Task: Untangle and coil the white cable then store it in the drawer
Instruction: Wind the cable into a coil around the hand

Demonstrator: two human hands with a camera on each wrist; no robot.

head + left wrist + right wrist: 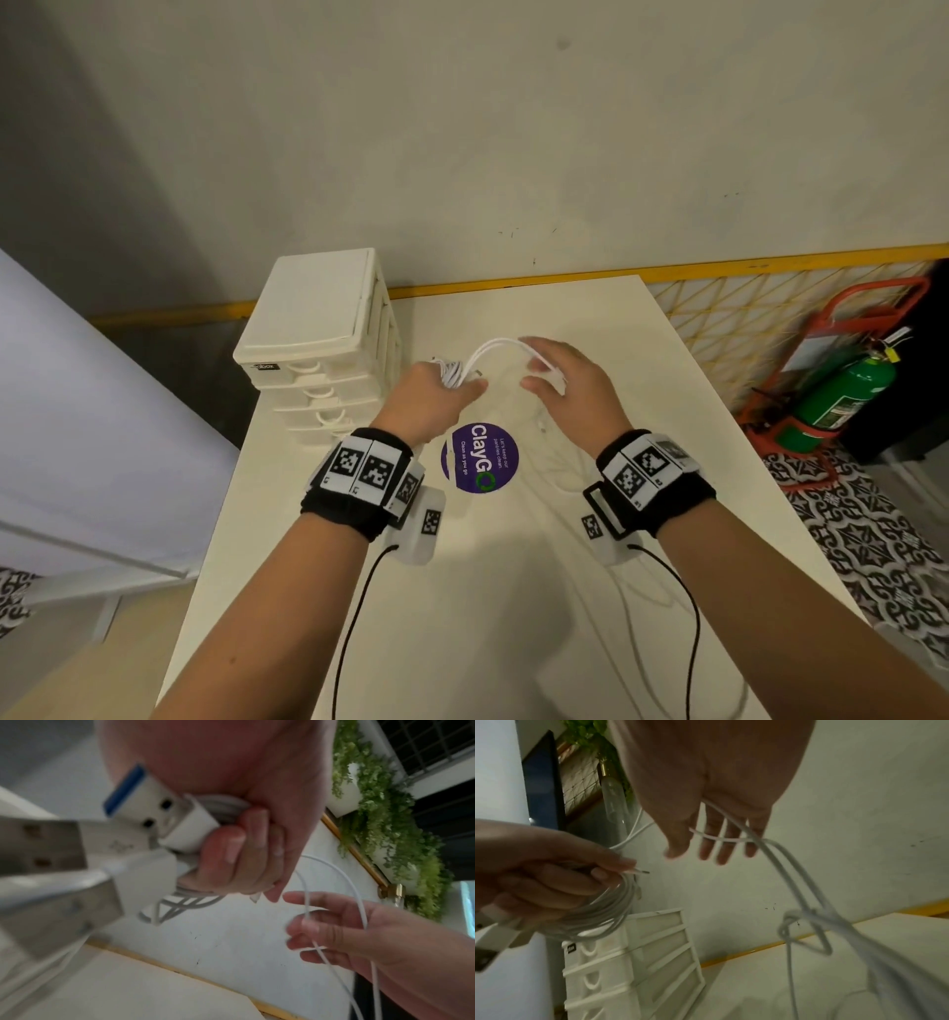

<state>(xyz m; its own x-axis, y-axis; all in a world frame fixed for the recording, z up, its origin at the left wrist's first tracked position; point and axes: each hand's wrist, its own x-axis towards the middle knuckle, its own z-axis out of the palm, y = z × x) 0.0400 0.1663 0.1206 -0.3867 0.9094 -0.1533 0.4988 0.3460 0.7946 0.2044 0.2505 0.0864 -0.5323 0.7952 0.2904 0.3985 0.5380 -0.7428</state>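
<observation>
Roughly midway: your left hand (pixel 429 393) grips several finished loops of the white cable (pixel 598 908), 2 USB plugs (pixel 164 817) poking out. Your right hand (pixel 570 383), fingers spread, lets loose strands run across them; a knot (pixel 800 918) still hangs below. Beyond, the drawer unit (pixel 318 349) sits shut, nothing stored.

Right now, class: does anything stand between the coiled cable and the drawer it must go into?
No object lies between them, but the drawer unit shows all drawers shut. The white cable is still knotted below the right hand; the left hand grips the coil.
</observation>
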